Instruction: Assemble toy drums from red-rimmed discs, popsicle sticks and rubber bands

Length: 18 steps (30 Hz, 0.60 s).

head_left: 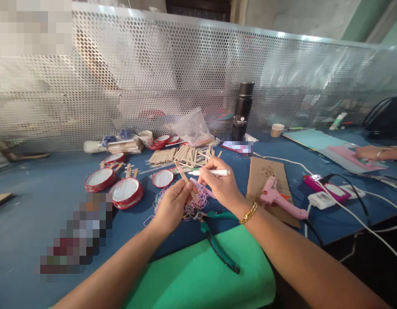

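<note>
Your left fingers pinch a flat wooden stick, long axis slanting away leftward; your right fingers grip a smooth, cylindrical white marker, tip pointing left toward the stick.

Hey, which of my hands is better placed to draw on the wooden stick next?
Probably your right hand: it holds the white pen with its tip toward the wooden stick, while your left hand is gripping that stick.
</note>
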{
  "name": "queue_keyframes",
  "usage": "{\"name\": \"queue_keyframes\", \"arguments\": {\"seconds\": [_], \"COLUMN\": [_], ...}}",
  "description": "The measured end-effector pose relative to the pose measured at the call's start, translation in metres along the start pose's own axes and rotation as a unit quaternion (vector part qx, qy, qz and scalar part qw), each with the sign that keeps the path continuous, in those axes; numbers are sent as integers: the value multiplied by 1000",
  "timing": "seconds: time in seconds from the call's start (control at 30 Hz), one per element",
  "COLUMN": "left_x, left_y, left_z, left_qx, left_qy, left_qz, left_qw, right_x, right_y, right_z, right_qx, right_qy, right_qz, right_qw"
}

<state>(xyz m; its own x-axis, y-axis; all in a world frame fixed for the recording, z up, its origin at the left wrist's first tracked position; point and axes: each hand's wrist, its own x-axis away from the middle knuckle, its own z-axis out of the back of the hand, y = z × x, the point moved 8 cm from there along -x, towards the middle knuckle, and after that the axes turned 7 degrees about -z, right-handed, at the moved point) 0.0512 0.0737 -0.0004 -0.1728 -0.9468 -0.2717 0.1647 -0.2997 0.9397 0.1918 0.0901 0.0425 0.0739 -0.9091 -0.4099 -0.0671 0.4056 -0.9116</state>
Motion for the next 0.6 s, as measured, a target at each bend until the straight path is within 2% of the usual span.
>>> {"name": "queue_keyframes", "arguments": {"seconds": [0.13, 0.33, 0.47, 0.6], "left_x": [0, 0, -1, -1], "left_y": [1, 2, -2, -4], "left_z": [0, 0, 0, 2], "left_qx": [14, 19, 28, 20], "left_qy": [-2, 2, 4, 7], "left_qz": [3, 1, 4, 9], "left_qw": [1000, 1000, 1000, 1000], "right_x": [0, -1, -1, -2], "right_y": [0, 2, -2, 2], "right_z": [-2, 1, -4, 1], "right_qx": [2, -2, 6, 10], "right_qy": [-13, 7, -16, 7], "right_qz": [8, -5, 11, 1], "right_qw": [1000, 1000, 1000, 1000]}}
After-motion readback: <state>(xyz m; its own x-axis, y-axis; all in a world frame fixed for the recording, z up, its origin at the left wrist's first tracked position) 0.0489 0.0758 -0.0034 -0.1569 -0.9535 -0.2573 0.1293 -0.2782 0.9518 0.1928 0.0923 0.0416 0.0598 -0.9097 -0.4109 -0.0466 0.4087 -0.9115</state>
